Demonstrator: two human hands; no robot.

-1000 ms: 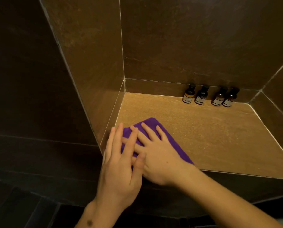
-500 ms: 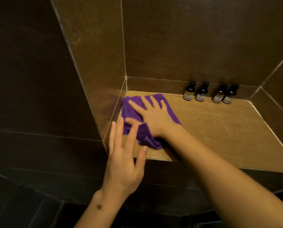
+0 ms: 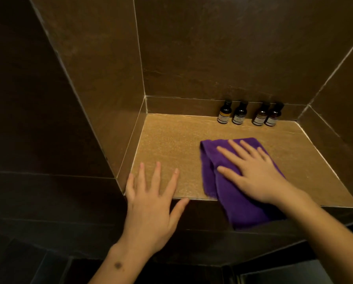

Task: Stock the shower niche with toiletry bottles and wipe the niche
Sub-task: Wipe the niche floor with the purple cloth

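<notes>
Your right hand [image 3: 255, 173] lies flat and open, fingers spread, palm down on the purple cloth [image 3: 233, 181]; it presses the cloth rather than gripping it. The cloth sits at about 4 o'clock in the frame, on the front part of the niche floor [image 3: 171, 144], folded over on itself along its left side. Its near end hangs past the front lip of the niche and over the dark tile below.

Your left hand [image 3: 151, 206] is at about 7 o'clock, also open with the fingers fanned out. It holds nothing. Its fingertips reach over the front edge onto the tan floor at the niche's near-left corner, and the thumb points toward the cloth without touching it. A bare strip of floor lies between the two hands.

Four small dark toiletry bottles [image 3: 250, 116] stand upright in a row at about 1 o'clock, set against the back wall [image 3: 222, 58] of the niche. Each has a dark cap and a pale label. The left two stand a little apart from each other; the right two are touching or nearly so. The row is well apart from the cloth, with open floor between them. The left side wall [image 3: 101, 78] of the niche rises at 11 o'clock.
</notes>
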